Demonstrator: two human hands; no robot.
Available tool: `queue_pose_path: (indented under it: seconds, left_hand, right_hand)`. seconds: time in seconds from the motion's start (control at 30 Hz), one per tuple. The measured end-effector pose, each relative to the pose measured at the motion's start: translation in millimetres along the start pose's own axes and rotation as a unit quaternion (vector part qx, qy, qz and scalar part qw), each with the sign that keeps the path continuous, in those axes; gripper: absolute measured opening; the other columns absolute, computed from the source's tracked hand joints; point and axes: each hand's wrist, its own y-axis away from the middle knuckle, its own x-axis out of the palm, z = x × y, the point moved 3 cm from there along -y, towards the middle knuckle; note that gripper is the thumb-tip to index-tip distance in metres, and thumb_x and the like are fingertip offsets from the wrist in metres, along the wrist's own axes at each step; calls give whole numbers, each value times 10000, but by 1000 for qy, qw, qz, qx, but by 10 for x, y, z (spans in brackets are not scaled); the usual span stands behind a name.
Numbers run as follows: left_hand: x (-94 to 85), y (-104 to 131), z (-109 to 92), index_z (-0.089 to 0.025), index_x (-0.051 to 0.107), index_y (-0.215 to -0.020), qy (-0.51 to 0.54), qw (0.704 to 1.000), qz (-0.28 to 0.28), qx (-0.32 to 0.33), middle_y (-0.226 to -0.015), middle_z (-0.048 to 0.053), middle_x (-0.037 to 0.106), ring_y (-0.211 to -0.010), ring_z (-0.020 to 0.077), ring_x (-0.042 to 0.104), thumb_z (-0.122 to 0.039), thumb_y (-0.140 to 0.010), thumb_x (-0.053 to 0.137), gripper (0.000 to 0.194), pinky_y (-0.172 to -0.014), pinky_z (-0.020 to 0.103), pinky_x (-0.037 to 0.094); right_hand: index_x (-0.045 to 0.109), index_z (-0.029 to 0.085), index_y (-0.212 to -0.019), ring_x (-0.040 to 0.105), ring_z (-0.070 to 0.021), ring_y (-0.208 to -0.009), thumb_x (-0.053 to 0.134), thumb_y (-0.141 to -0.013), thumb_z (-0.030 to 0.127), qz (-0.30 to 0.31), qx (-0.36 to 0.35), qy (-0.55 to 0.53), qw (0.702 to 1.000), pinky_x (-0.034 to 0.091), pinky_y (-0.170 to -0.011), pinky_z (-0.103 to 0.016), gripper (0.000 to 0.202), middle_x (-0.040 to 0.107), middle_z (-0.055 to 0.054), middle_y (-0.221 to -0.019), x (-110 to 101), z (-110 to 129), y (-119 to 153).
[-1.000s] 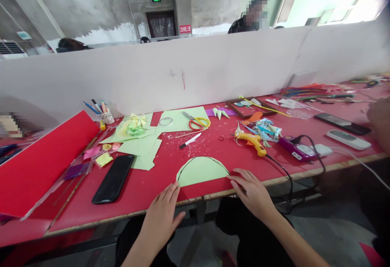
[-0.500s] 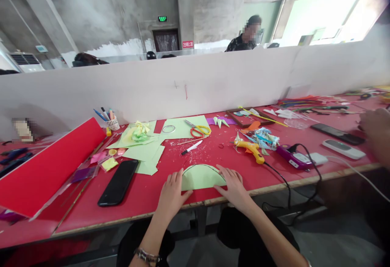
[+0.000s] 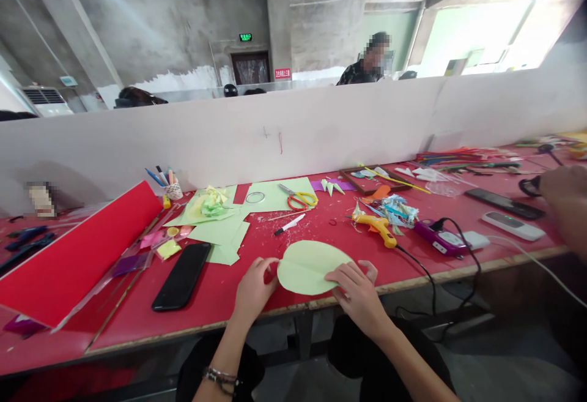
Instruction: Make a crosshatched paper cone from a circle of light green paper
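A rounded light green paper (image 3: 307, 265) lies opened out near the table's front edge, with a faint crease across it. My left hand (image 3: 257, 286) pinches its left edge between thumb and forefinger. At its right side my right hand (image 3: 355, 289) grips the paper, fingers on top and thumb at the lower edge. Behind the paper lie a black and white pen (image 3: 290, 224) and scissors (image 3: 300, 197) with red and yellow handles. Green paper sheets (image 3: 222, 237) are spread to the left, near a black phone (image 3: 182, 276).
A yellow glue gun (image 3: 376, 226) with a black cable lies on the right, beside a purple power strip (image 3: 443, 240). A large red board (image 3: 82, 255) leans at the left. At the far right another person's hand (image 3: 566, 200) holds a dark-handled tool.
The green paper was a folded half circle lying flat under both hands; it is now unfolded into a full rounded shape. Both hands have closed on its edges.
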Motion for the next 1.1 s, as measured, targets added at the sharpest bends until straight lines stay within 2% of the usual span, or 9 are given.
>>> queue_pose_path:
  seconds: [0.13,0.23,0.3,0.4,0.53,0.7,0.8,0.9,1.1]
  left_hand:
    - [4,-8,-1,-163,515,-1110,187,976,-12,-109,-972,95,611,-789,200,601,-522,-798,347,505,-692,315,471]
    - [52,8,-94,-139,554,-1068,329,928,84,-154,-942,109,652,-787,203,625,-586,-813,208,619,-660,300,482]
    - [24,4,-145,-134,589,-997,368,907,108,-175,-883,102,674,-761,199,630,-583,-789,315,566,-647,288,482]
    - [-105,-40,-183,-131,625,-881,323,926,89,-173,-805,71,686,-727,179,624,-463,-714,548,380,-640,258,472]
    - [-261,-91,-307,-127,650,-778,271,945,123,-136,-739,42,684,-681,176,613,-414,-675,616,307,-602,240,449]
    - [-340,-130,-643,-135,637,-797,95,981,168,13,-732,30,668,-663,196,609,-490,-715,531,379,-543,242,422]
    - [-328,-172,-748,-154,617,-852,49,984,151,78,-791,20,659,-718,196,607,-473,-710,544,357,-578,240,429]
    - [-283,-257,-705,-175,549,-992,46,988,91,113,-971,38,631,-851,199,597,-441,-731,537,372,-679,251,450]
    - [41,-461,-375,-210,448,-1112,-91,989,34,112,-1027,47,593,-941,181,560,-309,-810,455,318,-772,278,439]
  right_hand:
    - [605,227,-827,530,-126,-690,427,-847,149,-108,-102,37,988,244,-808,-330,195,615,9,-709,-35,150,183]
    - [606,224,-861,535,-118,-696,407,-865,131,-117,-148,59,980,237,-798,-330,220,625,8,-714,24,251,269]
    - [601,231,-857,537,-120,-704,409,-861,130,-88,-157,61,982,232,-810,-337,217,628,11,-718,61,311,276]
    - [583,254,-890,551,-155,-791,510,-805,252,3,-110,25,994,198,-886,-375,112,630,7,-804,32,376,210]
    - [474,249,-1131,479,-248,-1042,596,-657,508,144,-16,-69,987,205,-954,-432,553,534,-76,-1107,-134,390,-4]
    - [364,206,-1216,451,-250,-1052,575,-693,427,37,144,-152,977,322,-896,-414,605,479,-109,-1145,-243,171,-477]
    - [420,183,-1115,545,-171,-712,520,-726,388,73,204,-298,930,431,-666,-316,451,554,-25,-780,-126,33,-705]
    - [482,185,-931,455,-108,-476,475,-737,382,124,247,-391,878,361,-451,-232,277,481,39,-580,13,-102,-808]
    - [530,174,-792,477,-103,-489,457,-711,273,134,274,-316,898,344,-453,-215,147,545,19,-602,485,-456,-793]
